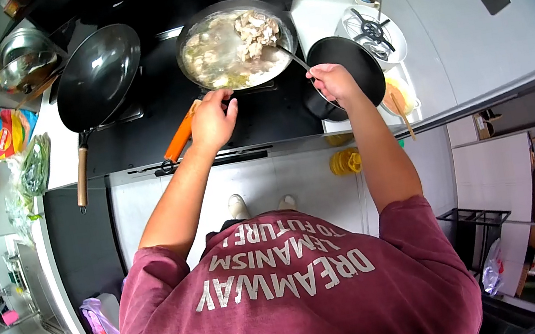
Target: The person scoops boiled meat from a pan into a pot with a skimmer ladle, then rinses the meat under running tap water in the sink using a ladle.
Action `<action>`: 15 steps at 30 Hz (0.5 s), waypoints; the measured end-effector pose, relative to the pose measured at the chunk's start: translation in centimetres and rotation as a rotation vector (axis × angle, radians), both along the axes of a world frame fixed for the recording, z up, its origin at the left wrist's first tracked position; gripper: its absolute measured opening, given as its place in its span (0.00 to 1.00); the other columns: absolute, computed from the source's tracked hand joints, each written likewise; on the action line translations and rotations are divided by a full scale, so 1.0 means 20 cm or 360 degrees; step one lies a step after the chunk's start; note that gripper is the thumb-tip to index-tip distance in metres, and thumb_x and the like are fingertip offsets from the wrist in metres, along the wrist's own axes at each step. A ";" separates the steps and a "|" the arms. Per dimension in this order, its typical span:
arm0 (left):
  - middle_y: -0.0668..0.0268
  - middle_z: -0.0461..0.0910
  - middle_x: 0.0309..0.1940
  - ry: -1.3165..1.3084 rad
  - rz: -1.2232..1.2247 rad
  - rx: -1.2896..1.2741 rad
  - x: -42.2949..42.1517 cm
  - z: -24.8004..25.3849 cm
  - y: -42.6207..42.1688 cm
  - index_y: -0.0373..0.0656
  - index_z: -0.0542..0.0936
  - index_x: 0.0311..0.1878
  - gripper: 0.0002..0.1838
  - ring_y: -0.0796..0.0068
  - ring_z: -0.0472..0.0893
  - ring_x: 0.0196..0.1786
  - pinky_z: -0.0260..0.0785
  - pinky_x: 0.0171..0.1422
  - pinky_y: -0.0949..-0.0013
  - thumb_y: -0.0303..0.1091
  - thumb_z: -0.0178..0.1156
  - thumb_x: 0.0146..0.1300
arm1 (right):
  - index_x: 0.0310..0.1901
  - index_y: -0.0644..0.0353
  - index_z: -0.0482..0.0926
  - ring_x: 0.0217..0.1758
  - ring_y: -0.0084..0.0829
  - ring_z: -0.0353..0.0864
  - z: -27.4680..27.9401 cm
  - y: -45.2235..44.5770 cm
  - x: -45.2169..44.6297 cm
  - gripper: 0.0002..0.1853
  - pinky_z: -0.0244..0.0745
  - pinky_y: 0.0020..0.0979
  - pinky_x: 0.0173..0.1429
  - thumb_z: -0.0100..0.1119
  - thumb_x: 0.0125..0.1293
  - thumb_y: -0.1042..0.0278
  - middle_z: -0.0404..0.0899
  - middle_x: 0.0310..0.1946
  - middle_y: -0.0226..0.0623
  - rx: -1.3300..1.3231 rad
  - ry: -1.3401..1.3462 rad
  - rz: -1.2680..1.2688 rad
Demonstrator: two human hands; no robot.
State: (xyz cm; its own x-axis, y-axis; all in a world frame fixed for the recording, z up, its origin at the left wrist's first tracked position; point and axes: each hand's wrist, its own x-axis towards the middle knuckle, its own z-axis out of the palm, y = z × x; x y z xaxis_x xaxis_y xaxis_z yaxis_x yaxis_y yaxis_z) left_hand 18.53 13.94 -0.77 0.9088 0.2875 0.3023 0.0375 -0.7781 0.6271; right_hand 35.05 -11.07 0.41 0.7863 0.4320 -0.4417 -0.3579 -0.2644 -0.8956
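**One long-handled metal ladle (297, 59), loaded**

Your right hand's (333, 83) fingers hold it, pale meat pieces (257, 32) heaped over one round metal pan (289, 27). Your left hand (213, 123) is by one orange handle (180, 136); its grip is unclear.

Worktop (259, 116): black, smooth, glossy. I note an empty wok (101, 78), dark metal with a shiny inner face, its handle (82, 177) brown and apparently wooden. Orange handle (180, 135) of the pan (291, 30): smooth, plastic-looking; rim bare metal. Ladle shaft (296, 59): polished metal. Round black lid or pan (351, 70): matt. Shirt (296, 302): soft maroon cloth, matt. Cabinet fronts (488, 13): pale, smooth, faintly glossy.
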 end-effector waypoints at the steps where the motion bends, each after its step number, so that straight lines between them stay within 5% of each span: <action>1: 0.60 0.80 0.37 0.0008 -0.0020 -0.0055 0.02 0.00 -0.02 0.42 0.79 0.43 0.11 0.62 0.81 0.37 0.73 0.41 0.63 0.35 0.61 0.59 | 0.38 0.60 0.78 0.13 0.14 0.57 0.02 -0.05 -0.01 0.11 0.48 0.20 0.16 0.51 0.70 0.62 0.68 0.18 0.23 0.0019 -0.0002 -0.0022; 10: 0.58 0.80 0.39 -0.0011 -0.0336 -0.0165 0.21 0.00 -0.34 0.40 0.79 0.46 0.12 0.65 0.81 0.35 0.73 0.41 0.66 0.32 0.60 0.60 | 0.37 0.59 0.81 0.13 0.13 0.56 0.15 -0.76 -0.19 0.12 0.47 0.20 0.16 0.52 0.68 0.60 0.65 0.16 0.21 -0.0374 -0.0200 -0.0432; 11: 0.59 0.80 0.38 0.0007 -0.0375 -0.0181 0.22 0.00 -0.37 0.41 0.79 0.45 0.11 0.65 0.81 0.35 0.73 0.41 0.66 0.32 0.60 0.60 | 0.38 0.60 0.82 0.16 0.23 0.69 0.09 -0.85 -0.16 0.13 0.61 0.27 0.19 0.54 0.66 0.59 0.73 0.18 0.29 -0.0529 -0.0184 -0.0394; 14: 0.59 0.80 0.38 0.0082 -0.0440 -0.0128 0.24 -0.03 -0.46 0.40 0.79 0.45 0.11 0.65 0.81 0.34 0.73 0.40 0.66 0.32 0.60 0.60 | 0.40 0.59 0.82 0.29 0.38 0.81 -0.17 -0.94 -0.14 0.12 0.74 0.38 0.33 0.56 0.63 0.61 0.81 0.27 0.39 -0.1119 -0.1325 -0.0127; 15: 0.59 0.79 0.37 0.0097 -0.0454 -0.0111 0.24 -0.03 -0.49 0.40 0.79 0.44 0.10 0.65 0.80 0.34 0.73 0.39 0.66 0.32 0.60 0.60 | 0.44 0.57 0.82 0.42 0.48 0.81 -0.14 -0.88 -0.17 0.12 0.75 0.45 0.48 0.54 0.63 0.63 0.83 0.35 0.46 -0.1306 -0.1458 -0.0060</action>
